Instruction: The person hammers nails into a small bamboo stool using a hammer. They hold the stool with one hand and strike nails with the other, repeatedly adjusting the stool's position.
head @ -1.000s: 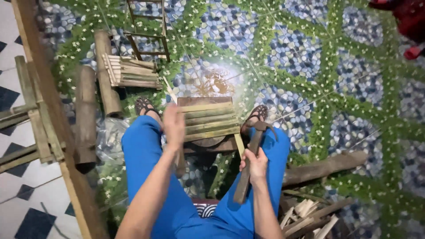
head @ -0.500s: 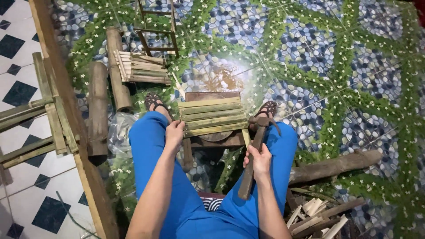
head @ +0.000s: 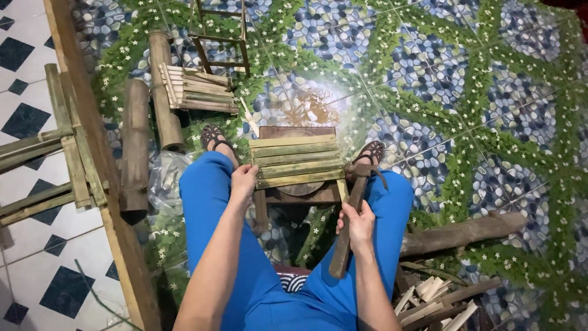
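I am looking down at my own knees in blue trousers. Between my feet sits a little bamboo seat panel (head: 297, 158), made of green slats laid side by side on a brown wooden block (head: 298, 192). My left hand (head: 243, 179) is curled on the left end of the slats and holds the panel steady. My right hand (head: 358, 222) is closed tight around a long wooden stick (head: 346, 228) that I use like a hammer. Its top end is near the right edge of the panel, by my right sandal (head: 370, 151).

How far am I? I think the middle part. Five slats are already lined up on the panel, and one more finished panel (head: 197, 89) lies farther off on the floor, next to two thick bamboo logs (head: 149, 116). A small ladder-like frame (head: 220, 37) stands behind it. I cannot see if the slats are pinned down yet; the joints are too small to tell. Loose split pieces (head: 432, 297) wait by my right leg, so I guess there is more to fit and knock in.
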